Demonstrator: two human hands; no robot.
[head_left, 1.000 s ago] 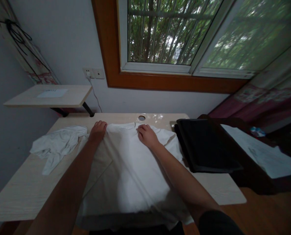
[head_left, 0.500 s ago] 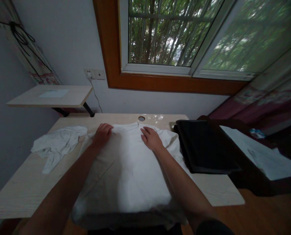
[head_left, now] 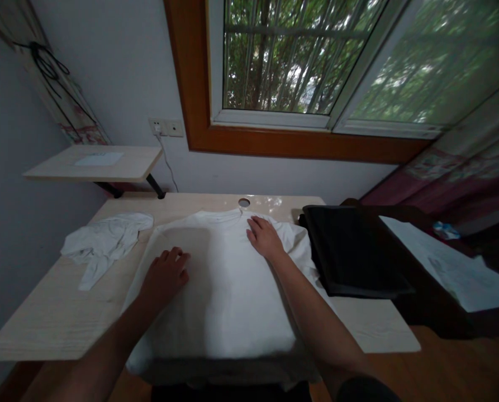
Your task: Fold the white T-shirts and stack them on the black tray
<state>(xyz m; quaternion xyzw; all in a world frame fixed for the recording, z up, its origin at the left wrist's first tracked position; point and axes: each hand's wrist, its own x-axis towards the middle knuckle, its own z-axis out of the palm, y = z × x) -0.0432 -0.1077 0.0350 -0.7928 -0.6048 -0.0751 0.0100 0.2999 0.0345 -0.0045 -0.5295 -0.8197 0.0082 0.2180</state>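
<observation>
So we've got the left hand (head_left: 165, 274) half-curled over the white shirt (head_left: 236, 296), right hand (head_left: 266, 239), fingers apart, on it; crumpled white garment (head_left: 107, 241) left, flat black item (head_left: 352, 251) right.

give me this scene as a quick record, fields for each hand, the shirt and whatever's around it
left hand: over the shirt's left side, fingers slightly curled, contact unclear
right hand: on the shirt near the collar, fingers spread
white shirt: spread on the desk, collar at the far end
desk: pale wood-look top
crumpled white cloth: left of the shirt
flat black item: right of the shirt
</observation>
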